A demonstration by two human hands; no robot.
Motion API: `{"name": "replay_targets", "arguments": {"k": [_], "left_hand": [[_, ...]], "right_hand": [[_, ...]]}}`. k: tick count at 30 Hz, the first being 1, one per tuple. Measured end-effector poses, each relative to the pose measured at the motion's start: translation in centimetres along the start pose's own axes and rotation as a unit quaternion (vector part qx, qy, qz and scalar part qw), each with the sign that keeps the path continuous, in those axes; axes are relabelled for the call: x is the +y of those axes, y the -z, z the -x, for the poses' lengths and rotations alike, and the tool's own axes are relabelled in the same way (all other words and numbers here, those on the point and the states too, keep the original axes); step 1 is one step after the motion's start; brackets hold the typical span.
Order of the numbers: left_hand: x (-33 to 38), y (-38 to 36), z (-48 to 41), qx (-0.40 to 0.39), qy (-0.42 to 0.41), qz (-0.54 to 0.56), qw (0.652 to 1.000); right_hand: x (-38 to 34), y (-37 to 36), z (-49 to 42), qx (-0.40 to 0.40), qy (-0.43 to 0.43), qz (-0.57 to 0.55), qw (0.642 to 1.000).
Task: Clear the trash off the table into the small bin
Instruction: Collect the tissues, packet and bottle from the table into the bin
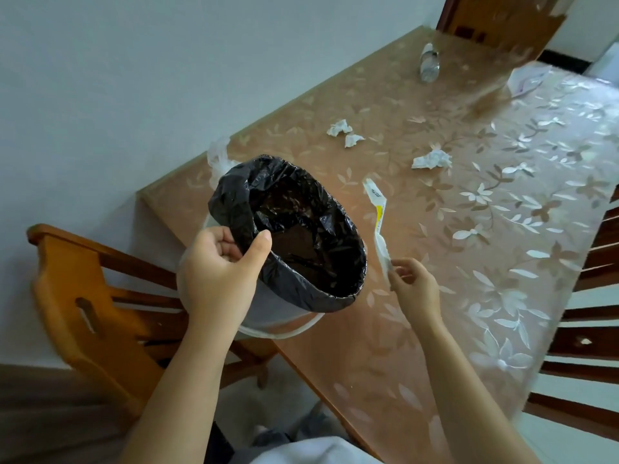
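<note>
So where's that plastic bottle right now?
The plastic bottle lies on the far end of the table, near the wall, well beyond the crumpled tissues and the bin.

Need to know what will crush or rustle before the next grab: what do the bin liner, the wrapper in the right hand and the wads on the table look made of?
Bin liner: thin glossy black plastic film, wrinkled and shiny. Wrapper: probably printed plastic or coated paper, white with yellow, twisted. Wads: matte white tissue, likely, softly crumpled.
</note>
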State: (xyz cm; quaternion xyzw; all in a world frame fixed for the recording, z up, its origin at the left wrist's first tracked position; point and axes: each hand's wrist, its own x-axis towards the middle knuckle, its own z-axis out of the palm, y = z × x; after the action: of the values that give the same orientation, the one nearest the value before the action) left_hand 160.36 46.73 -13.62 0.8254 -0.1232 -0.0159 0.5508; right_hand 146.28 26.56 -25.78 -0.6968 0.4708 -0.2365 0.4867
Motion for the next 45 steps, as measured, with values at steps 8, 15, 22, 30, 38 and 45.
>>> {"name": "replay_targets", "arguments": {"k": [8,15,22,30,38,45], "left_hand": [[-0.7,3.1,-1.6,0.011,-0.008,0.012,1.0],[-2.1,5.9,-3.4,0.029,-0.006,0.021,0.999],[-3.1,8.2,-4.9,0.048,0.005,0.027,0.998],[-3.8,10.5,-5.6,0.046,-0.013,0.044,0.998],[-4.9,13.3,-7.7,0.081,-0.018,0.004,0.997],[-6.9,14.7,-11.1,0.114,0.017,0.035,0.993]], "right_hand": [[-7.4,-1.7,3.1,-0.088,0.164,0.01,0.983],[-11.4,-3.6,3.5,-0.18,0.23,0.166,0.942],[-14.4,-6.7,4.0,-0.247,0.248,0.206,0.914],[-17.7,-11.4,5.2,-0.284,0.282,0.192,0.896],[-18.0,-14.4,5.6,-0.202,0.268,0.129,0.933],[-17.6,-16.4,3.5,-0.122,0.228,0.097,0.961]]}}
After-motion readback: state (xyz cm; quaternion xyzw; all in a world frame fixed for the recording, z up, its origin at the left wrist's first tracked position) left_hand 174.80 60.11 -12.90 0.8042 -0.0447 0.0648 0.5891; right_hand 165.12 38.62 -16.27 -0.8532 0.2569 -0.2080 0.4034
